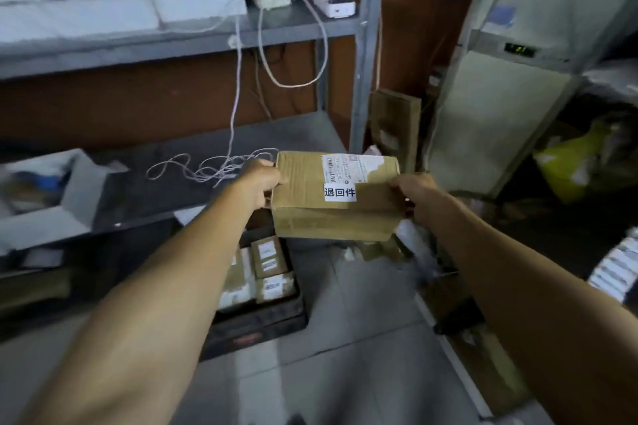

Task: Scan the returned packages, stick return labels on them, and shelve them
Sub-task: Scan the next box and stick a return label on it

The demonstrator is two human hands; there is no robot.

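I hold a brown cardboard box [310, 203] in the air in front of me, just off the front right corner of the grey metal shelf [165, 183]. My left hand [260, 183] grips its left end and my right hand [414, 191] grips its right end. On the box's top sit a partly torn white shipping label [348, 167] with a barcode and, below it, a white return label [340, 192] with black characters.
A black crate [262, 324] with several labelled parcels stands on the floor below the box. The upper shelf [172, 45] carries white bags, a power strip and hanging cables. An open white box [51, 197] lies on the lower shelf at left. Parcels and a yellow bag [566, 162] crowd the right.
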